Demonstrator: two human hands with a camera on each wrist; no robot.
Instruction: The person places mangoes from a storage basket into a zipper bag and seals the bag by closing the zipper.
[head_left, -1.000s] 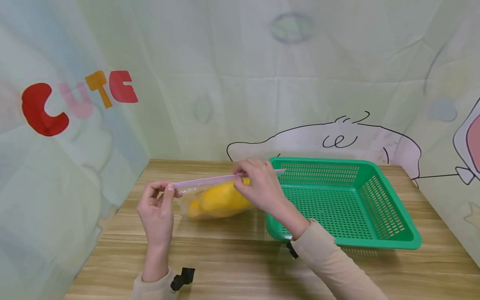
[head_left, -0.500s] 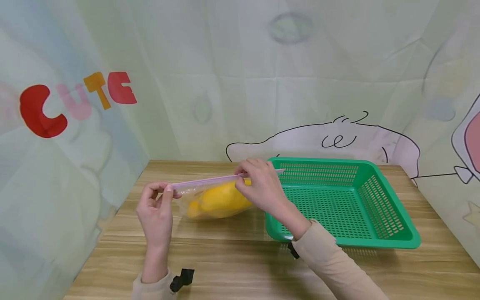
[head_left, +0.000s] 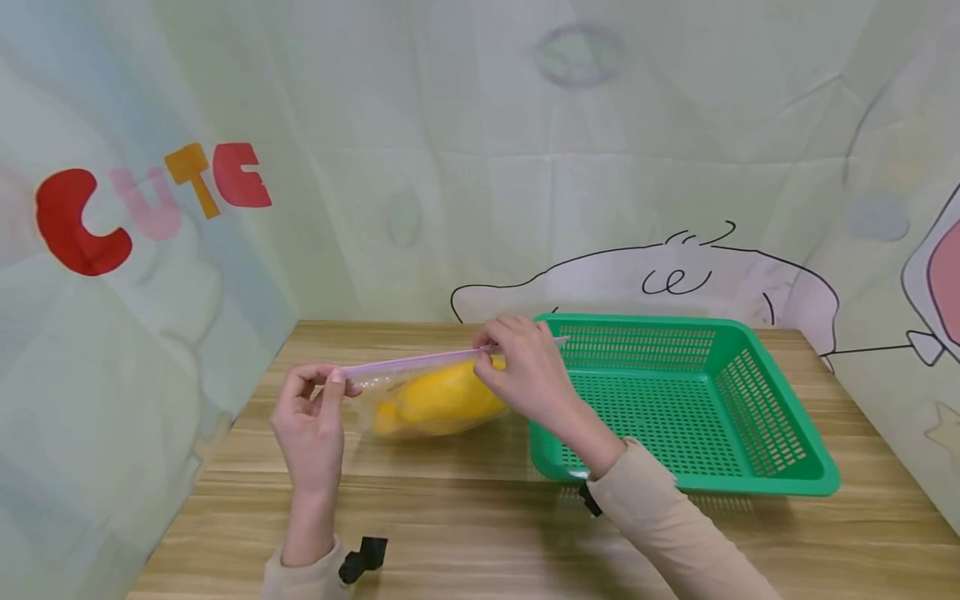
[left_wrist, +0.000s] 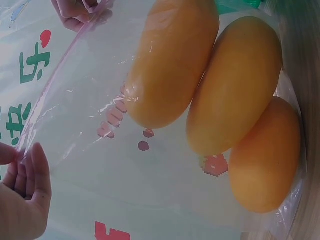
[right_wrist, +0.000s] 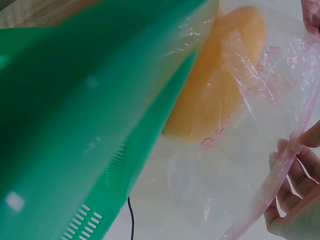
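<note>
A clear zip bag (head_left: pixel 367 400) with a pink seal (head_left: pixel 408 363) hangs between both hands over the table. Inside it lie yellow-orange mangoes (left_wrist: pixel 235 85), and the left wrist view shows three of them. My left hand (head_left: pixel 311 429) pinches the left end of the seal between thumb and fingers. Farther right, my right hand (head_left: pixel 525 371) pinches the same seal, its thumb in front. In the right wrist view, a small pale slider (right_wrist: pixel 296 145) sits on the seal at those fingertips. The right end of the seal sticks out past the right hand. From the head view, this hand hides part of the bag.
A green plastic basket (head_left: pixel 652 417) with a slotted wall stands right of the bag, close to the right forearm. The wooden table (head_left: pixel 420 517) meets a printed cloth backdrop (head_left: pixel 450 208) behind and at the sides.
My right hand has slid slightly to the right along the seal. My left hand keeps its hold on the left end. The bag and basket stay nearly in place.
</note>
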